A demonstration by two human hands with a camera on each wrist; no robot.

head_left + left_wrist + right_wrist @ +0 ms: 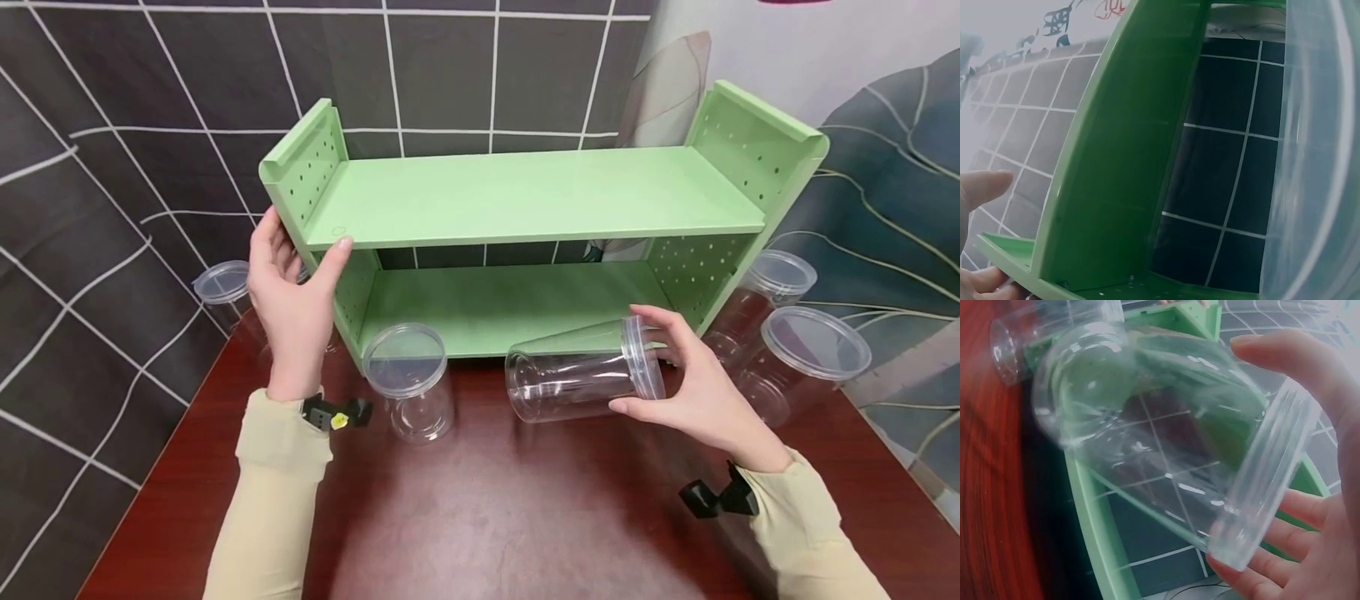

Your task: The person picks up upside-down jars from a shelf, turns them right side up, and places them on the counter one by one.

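Observation:
A green two-tier shelf rack (525,196) stands on the table, and my left hand (292,308) is at its left side panel. The fingers curl against the panel's outer face and the thumb (988,187) reaches round the front. A clear plastic jar (566,379) lies sideways in the air before the lower shelf, its base to the left. My right hand (693,379) grips it by the lid (1266,481), thumb on one side and fingers on the other. Just right of my left wrist, an upright lidded clear jar (408,383) stands on the table.
More lidded clear jars stand beside the rack: one at the left (225,287) and two at the right, the nearer (806,358) and the farther (772,283). Dark tiled wall covering (450,75) rises behind. The dark red table (525,517) extends toward me.

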